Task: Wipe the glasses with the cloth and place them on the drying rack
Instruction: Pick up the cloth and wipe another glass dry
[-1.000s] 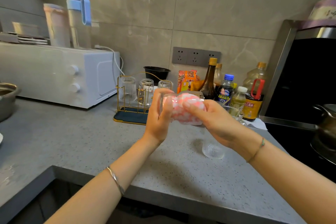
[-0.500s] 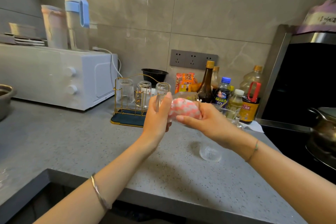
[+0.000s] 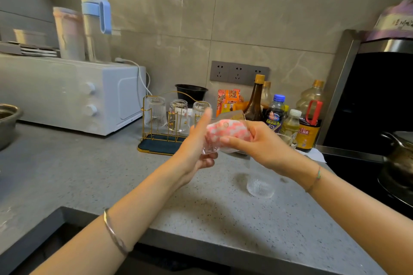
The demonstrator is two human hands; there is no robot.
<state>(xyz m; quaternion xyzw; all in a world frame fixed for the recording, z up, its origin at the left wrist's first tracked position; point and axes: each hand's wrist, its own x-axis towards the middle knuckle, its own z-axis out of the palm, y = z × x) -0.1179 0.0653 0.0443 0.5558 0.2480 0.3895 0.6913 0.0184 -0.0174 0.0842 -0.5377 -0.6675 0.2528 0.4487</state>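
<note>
The left hand (image 3: 194, 147) has raised its thumb straight since a second ago and now cradles the clear drinking glass (image 3: 209, 150) in curled fingers. The right hand (image 3: 261, 145) grips the pink-and-white checked cloth (image 3: 225, 131), bunched round the glass, so the wiping looks unfinished. The gold wire drying rack (image 3: 161, 144) holds three upturned glasses (image 3: 155, 109), and an empty clear ribbed tumbler (image 3: 260, 184) stands on the grey speckled counter (image 3: 111, 174).

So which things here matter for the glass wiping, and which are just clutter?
Job: left hand; right hand; cloth; held glass; drying rack; racked glasses; counter glass.
Clutter: microwave; sauce bottles; black bowl; blue flask; pot.
</note>
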